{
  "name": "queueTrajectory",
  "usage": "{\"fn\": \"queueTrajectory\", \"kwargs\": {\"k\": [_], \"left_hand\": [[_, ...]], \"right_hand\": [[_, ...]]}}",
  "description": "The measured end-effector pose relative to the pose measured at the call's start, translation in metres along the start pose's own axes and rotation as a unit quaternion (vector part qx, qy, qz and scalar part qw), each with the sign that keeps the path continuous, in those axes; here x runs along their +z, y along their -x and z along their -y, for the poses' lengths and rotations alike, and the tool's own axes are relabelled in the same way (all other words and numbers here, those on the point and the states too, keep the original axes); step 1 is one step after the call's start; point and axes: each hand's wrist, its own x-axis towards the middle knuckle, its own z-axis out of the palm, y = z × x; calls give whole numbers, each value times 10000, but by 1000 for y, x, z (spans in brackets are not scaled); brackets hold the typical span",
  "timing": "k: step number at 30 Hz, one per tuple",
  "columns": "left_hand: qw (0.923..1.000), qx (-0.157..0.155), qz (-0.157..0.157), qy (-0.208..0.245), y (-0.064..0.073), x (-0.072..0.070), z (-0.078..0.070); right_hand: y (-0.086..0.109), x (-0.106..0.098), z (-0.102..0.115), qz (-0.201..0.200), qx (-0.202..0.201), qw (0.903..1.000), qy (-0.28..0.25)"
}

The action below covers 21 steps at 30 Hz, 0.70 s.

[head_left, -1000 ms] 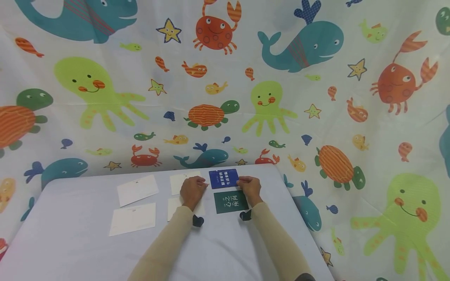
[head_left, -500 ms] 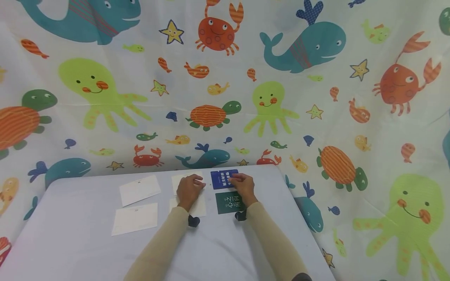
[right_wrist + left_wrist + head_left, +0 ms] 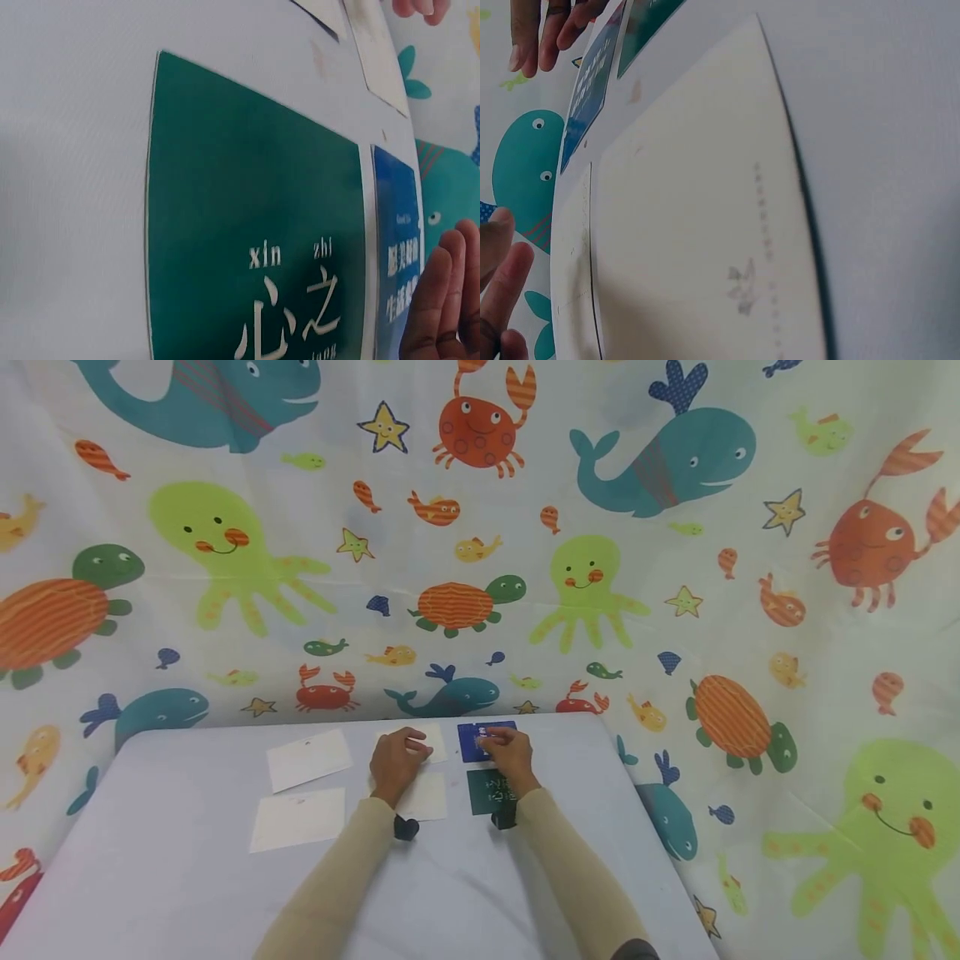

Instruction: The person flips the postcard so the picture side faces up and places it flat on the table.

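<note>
My right hand [image 3: 512, 758] is over the blue card [image 3: 468, 745] with white lettering, covering part of it. In the right wrist view its fingers [image 3: 431, 307] look straight and close together, pinching nothing. In front of the blue card lies a green card [image 3: 482, 795], also with white characters. My left hand [image 3: 397, 764] hovers with loosely bent fingers over two cream cards, the near one [image 3: 429, 797] and the far one [image 3: 433, 743], which it partly hides. A small faint print shows on the near card in the left wrist view. Nothing is held in the left hand.
Two more cream cards, a far one [image 3: 309, 760] and a near one [image 3: 297, 820], lie further left on the white-covered table [image 3: 187, 877]. Behind the table's back edge hangs a curtain [image 3: 337, 627] printed with sea animals.
My right hand has moved left from the blue card's right edge to over its middle. My left hand has drawn slightly left. The cards stay in place, while the head view has shifted a little.
</note>
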Motion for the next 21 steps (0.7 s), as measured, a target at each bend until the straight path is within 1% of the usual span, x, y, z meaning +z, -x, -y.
{"fn": "queueTrajectory", "kwargs": {"k": [5, 13, 21], "left_hand": [[10000, -38, 32, -13, 0, -10, 2], [9999, 107, -99, -29, 1, -29, 4], [9997, 85, -168, -128, 1, -40, 16]], "right_hand": [[-1, 8, 2, 116, -23, 9999, -82], [2, 21, 8, 321, -171, 9990, -246], [9, 33, 12, 424, -237, 9984, -299]]}}
